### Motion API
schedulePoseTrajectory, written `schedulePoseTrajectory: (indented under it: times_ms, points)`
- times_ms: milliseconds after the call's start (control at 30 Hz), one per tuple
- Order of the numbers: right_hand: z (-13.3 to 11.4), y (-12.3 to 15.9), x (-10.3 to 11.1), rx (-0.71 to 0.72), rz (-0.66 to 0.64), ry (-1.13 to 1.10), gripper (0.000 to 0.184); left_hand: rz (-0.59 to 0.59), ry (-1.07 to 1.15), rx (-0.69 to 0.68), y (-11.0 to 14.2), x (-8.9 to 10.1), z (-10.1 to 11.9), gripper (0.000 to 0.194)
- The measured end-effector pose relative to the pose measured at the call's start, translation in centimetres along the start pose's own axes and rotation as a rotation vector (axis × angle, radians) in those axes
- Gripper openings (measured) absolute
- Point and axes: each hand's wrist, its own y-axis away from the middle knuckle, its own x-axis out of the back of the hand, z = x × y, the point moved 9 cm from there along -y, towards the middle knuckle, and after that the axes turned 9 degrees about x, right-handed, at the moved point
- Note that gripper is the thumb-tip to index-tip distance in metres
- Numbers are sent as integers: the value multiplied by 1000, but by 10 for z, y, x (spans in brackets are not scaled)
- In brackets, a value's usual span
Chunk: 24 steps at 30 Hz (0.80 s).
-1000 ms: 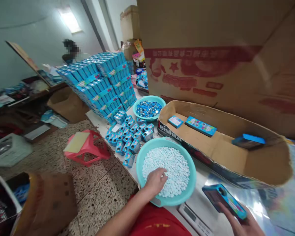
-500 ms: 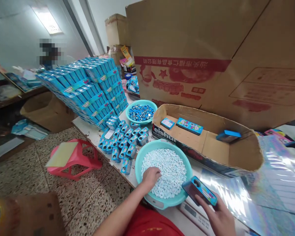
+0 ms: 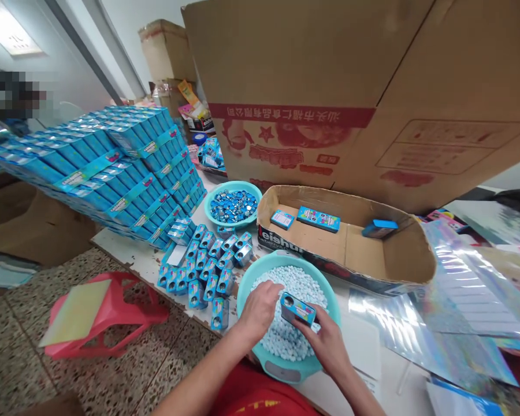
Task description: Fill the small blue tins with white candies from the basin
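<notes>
A tall stack of blue packs [image 3: 134, 179] fills the upper left of the frame, its bands printed with lettering too small to read surely. Below it, a yellowish board [image 3: 78, 312] lies on a red stool [image 3: 112, 303]. Left of centre, small blue boxes [image 3: 210, 268] with round openings crowd the white surface [image 3: 122, 248], near a turquoise bowl [image 3: 207, 207] of shiny blue and silver pieces. At lower centre, the left hand [image 3: 260, 306] is over white pellets [image 3: 294, 277] in a larger turquoise basin [image 3: 330, 289]; its grip is curled, though whether around pellets I cannot tell. Just right, above the pellets, the right hand's [image 3: 329, 341] grip grasps a colourfully labelled blue box [image 3: 298, 311]. Behind, a large carton [image 3: 286, 58] bears upside-down Chinese characters on a red band. Right of centre, a low open carton [image 3: 359, 260] reads "leishur" and holds three blue packages [image 3: 318, 219].
</notes>
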Motion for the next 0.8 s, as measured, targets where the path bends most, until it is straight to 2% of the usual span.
schedulePoseTrajectory:
  times_ms: [67,167,267,300,367,433,500,567,667,733,800]
  points:
    - [4,0,3,-33,36,13,35,-25,27,27,-1,-2,-10,43]
    - [1,-2,-6,-13,9,16,32,-154,-25,-91,3,-12,-1,61]
    - [-6,-10,-22,0,-21,-57,36,-288,-47,-180,3,-17,2,46]
    - [-6,-13,-22,-17,21,-72,42,-266,-40,-142,-3,-11,-5,39]
    - [-4,-18,-14,-72,136,-71,54,-114,-20,6,-23,9,-31,31]
    - [0,-22,-3,-132,211,-56,52,78,-3,153,-47,32,-61,33]
    - [4,-26,9,-175,243,-38,43,197,-2,244,-72,45,-85,35]
    - [7,-34,24,-179,283,-6,38,229,-25,306,-96,48,-101,35]
    - [10,-61,47,-120,364,55,38,206,-114,343,-124,41,-112,29]
    - [15,-94,56,-82,379,107,40,185,-165,338,-134,34,-114,26]
    - [25,-140,55,-62,323,184,40,169,-209,321,-137,27,-115,28]
